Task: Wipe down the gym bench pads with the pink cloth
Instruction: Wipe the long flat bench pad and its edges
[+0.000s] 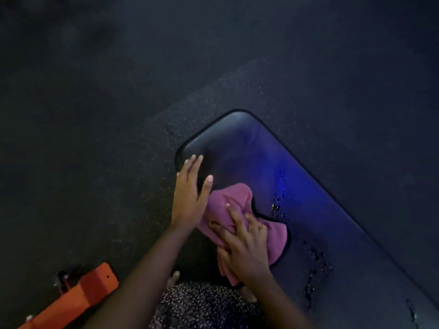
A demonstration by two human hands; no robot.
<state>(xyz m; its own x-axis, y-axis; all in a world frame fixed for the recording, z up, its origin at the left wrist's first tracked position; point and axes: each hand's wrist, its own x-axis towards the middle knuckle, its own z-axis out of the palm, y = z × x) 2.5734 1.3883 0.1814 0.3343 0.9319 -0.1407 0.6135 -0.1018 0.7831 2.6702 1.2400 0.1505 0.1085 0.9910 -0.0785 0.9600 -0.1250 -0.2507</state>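
A long dark bench pad (256, 153) with rounded corners runs from the centre to the lower right, with a blue sheen and cracked patches on its cover. The bunched pink cloth (234, 200) lies on its near left part. My right hand (247, 243) presses down on the cloth, fingers spread and gripping its folds. My left hand (190, 193) rests flat on the pad's left edge beside the cloth, fingers straight and apart, thumb touching the cloth's edge.
An orange metal frame piece (78, 295) with a bolt lies on the dark speckled rubber floor (95, 138) at the lower left. Patterned clothing (204, 307) and bare toes show at the bottom edge. The lighting is dim.
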